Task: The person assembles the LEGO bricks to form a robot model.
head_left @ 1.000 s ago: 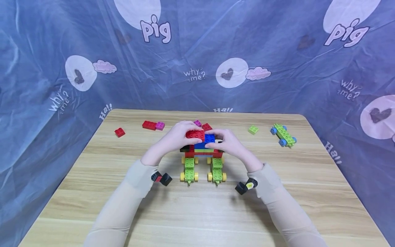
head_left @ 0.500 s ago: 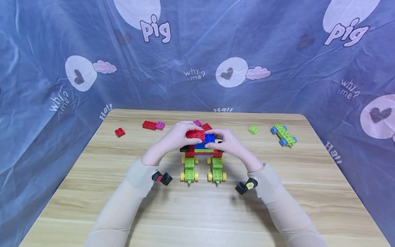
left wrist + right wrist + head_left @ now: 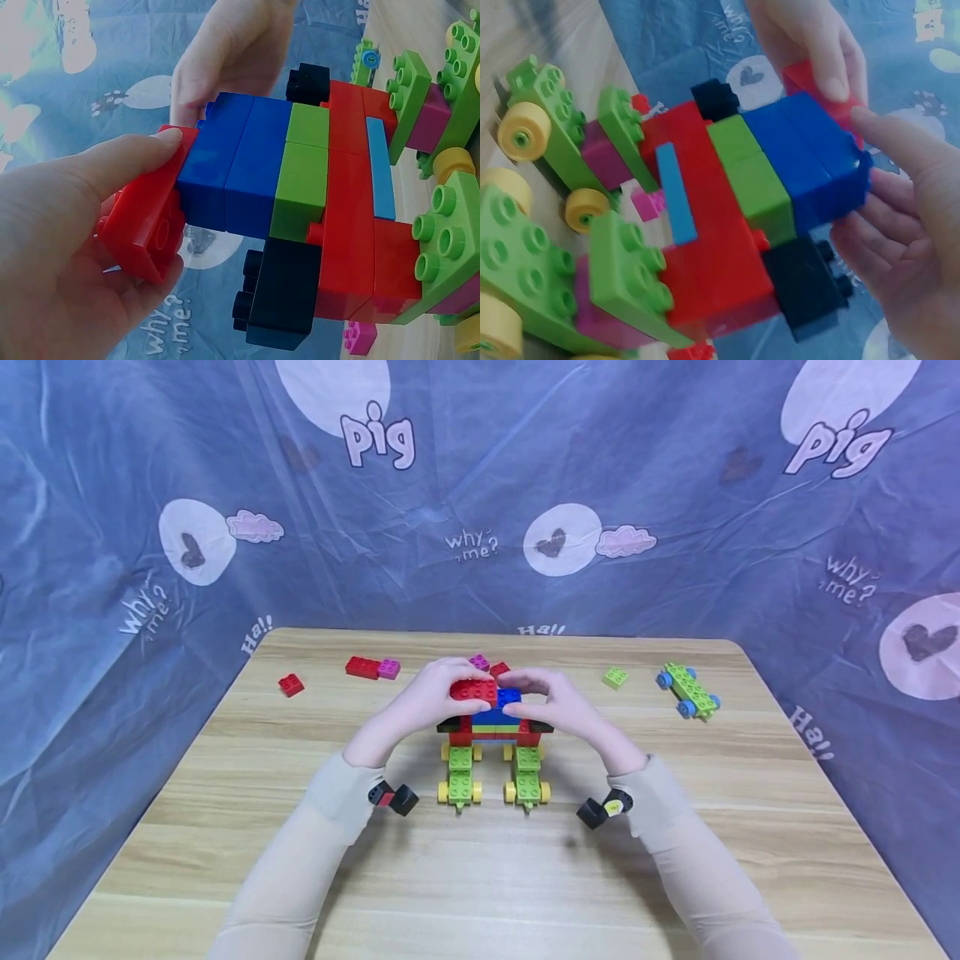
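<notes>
While our left hand [image 3: 429, 697] is pinching the left-overhanging red brick [image 3: 476, 692], our right hand [image 3: 561, 704] spread apart, we are risking tilting the blue bricks [image 3: 256, 169] by off-centre pressing.

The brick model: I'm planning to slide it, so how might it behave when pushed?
The brick model would probably roll forward or back on its yellow wheels. Its studded bricks suggest stiffness, though joints might pop apart. The two green bases, set apart, should resist sideways tipping.
</notes>
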Motion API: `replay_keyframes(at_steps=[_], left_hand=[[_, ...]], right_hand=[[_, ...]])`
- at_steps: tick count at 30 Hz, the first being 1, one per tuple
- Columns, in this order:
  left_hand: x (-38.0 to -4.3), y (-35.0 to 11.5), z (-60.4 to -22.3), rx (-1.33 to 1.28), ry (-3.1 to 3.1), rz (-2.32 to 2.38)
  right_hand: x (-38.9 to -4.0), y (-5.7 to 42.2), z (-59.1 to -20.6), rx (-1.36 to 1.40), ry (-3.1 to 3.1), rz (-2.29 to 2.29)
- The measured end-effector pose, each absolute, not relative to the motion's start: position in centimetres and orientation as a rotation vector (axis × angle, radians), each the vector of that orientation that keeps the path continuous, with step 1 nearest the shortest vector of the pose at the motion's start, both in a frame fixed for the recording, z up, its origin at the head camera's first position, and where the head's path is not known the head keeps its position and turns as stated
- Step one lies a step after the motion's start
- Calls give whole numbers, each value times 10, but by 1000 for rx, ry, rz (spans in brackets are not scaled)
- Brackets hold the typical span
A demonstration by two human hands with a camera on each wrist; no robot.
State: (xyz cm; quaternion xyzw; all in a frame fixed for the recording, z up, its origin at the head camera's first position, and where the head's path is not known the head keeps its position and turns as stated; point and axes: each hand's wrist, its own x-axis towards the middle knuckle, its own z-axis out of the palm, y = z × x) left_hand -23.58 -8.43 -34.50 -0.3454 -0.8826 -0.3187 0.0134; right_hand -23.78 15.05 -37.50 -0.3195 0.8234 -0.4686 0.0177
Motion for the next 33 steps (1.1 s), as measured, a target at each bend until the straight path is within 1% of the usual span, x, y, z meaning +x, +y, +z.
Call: replay_keyframes(at_steps=[9,15,22,33], left_hand=[[-236,-82,-345,-1053,-2781,-992],[-236,-82,-345,-1069,-2768,-1011],[-235,-83,-346,-1037,-2787,-1031],[-238,-87,-353,-1070,-2730,-1067]], right_hand=[[-252,172,-364,-892,2652,-1488],[-262,180,-364,-829,2669,-1464],[-269,185,-374,-787,2665,-1445],[-274,190,-393,-757,2676,-1421]])
